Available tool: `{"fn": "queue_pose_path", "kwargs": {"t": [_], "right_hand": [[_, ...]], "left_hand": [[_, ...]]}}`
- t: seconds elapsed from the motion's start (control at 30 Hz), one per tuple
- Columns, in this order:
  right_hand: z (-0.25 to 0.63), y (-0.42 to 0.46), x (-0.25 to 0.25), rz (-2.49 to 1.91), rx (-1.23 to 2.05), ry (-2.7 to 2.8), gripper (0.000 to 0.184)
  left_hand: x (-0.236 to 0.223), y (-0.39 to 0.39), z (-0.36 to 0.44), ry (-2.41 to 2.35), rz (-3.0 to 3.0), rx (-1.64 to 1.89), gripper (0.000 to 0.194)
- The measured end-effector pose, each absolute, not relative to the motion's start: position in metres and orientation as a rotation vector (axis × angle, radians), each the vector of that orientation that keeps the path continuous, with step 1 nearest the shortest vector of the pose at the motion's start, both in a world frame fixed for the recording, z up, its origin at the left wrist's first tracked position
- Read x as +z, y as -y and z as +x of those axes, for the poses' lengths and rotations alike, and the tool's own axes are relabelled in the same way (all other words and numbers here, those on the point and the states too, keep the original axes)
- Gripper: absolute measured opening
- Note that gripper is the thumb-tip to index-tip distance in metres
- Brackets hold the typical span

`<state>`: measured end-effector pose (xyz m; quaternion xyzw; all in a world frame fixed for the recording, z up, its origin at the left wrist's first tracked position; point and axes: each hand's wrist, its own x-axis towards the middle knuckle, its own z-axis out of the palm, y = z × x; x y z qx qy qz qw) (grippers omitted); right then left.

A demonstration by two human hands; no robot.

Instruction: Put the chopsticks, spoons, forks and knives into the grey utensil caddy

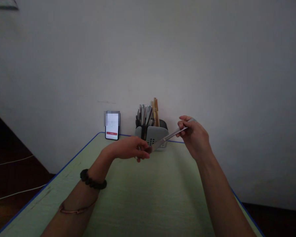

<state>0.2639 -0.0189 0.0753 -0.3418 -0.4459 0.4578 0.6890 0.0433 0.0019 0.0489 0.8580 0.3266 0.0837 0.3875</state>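
Note:
Between my two hands a silver table knife (160, 141) is held at a slant above the table, its right end higher than its left. My right hand (194, 135) is closed around the handle end. At the other end, the fingers of my left hand (135, 148) pinch the blade near its tip. Just behind the knife stands a grey cutlery holder (156, 131) with a pattern of dark holes in its front. Several metal utensils (145, 113) stand upright in it, along with wooden chopsticks (155, 108) on the right and dark-handled pieces on the left.
A phone (112, 126) with a lit screen leans against the white wall (212, 65) left of the holder. The pale green table (148, 197) has a blue edge and meets the wall at the back. White cables (17, 192) run past the table's left side.

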Motion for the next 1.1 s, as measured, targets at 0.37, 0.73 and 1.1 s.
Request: {"fn": "queue_pose_path", "kwargs": {"t": [0.37, 0.73, 1.1], "right_hand": [[0.270, 0.029, 0.080, -1.039, 1.015, 1.202, 0.020], [0.275, 0.024, 0.082, -0.917, 1.130, 1.092, 0.016], [0.281, 0.019, 0.081, -0.782, 1.037, 0.941, 0.017]], "left_hand": [[0.049, 0.000, 0.042, -1.003, 2.288, 0.165, 0.019], [0.058, 0.007, 0.044, -1.068, 2.405, 0.147, 0.027], [0.066, 0.012, 0.047, -0.949, 2.326, 0.255, 0.032]]}}
